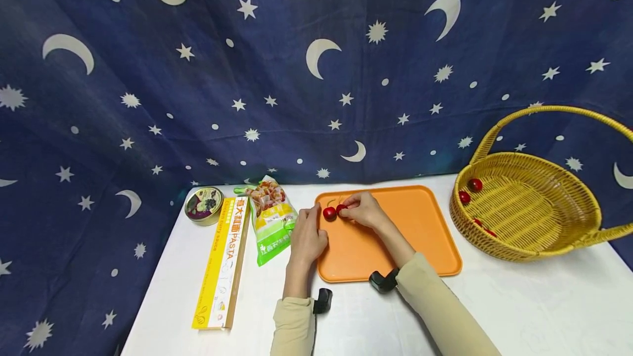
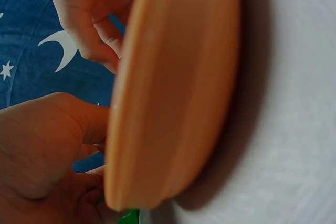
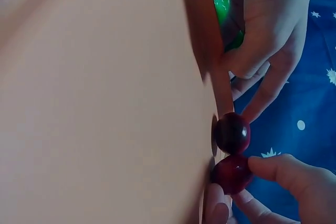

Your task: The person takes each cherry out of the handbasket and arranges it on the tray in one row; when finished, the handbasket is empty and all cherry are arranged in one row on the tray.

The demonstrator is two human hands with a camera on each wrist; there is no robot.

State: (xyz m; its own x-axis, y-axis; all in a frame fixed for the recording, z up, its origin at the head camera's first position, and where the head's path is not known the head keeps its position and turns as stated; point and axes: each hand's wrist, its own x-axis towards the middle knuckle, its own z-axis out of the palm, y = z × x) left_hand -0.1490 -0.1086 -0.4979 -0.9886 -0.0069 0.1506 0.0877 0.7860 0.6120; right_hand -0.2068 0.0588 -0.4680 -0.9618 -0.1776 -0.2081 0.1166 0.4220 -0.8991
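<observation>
Two red cherries lie side by side at the far left of the orange tray (image 1: 415,235). My right hand (image 1: 347,211) pinches the right cherry (image 1: 341,209) between thumb and fingertips; in the right wrist view those fingers (image 3: 283,174) hold the same cherry (image 3: 231,173) against the tray (image 3: 105,103). The left cherry (image 1: 329,213) lies free beside it (image 3: 232,132). My left hand (image 1: 312,217) rests against the tray's left rim (image 2: 173,93), and one finger (image 3: 265,95) reaches toward the free cherry.
A yellow wicker basket (image 1: 554,235) with several cherries (image 1: 475,184) stands right of the tray. Left of the tray lie a green snack bag (image 1: 271,218), a yellow pasta box (image 1: 225,262) and a round tin (image 1: 204,205). A star-patterned blue cloth hangs behind.
</observation>
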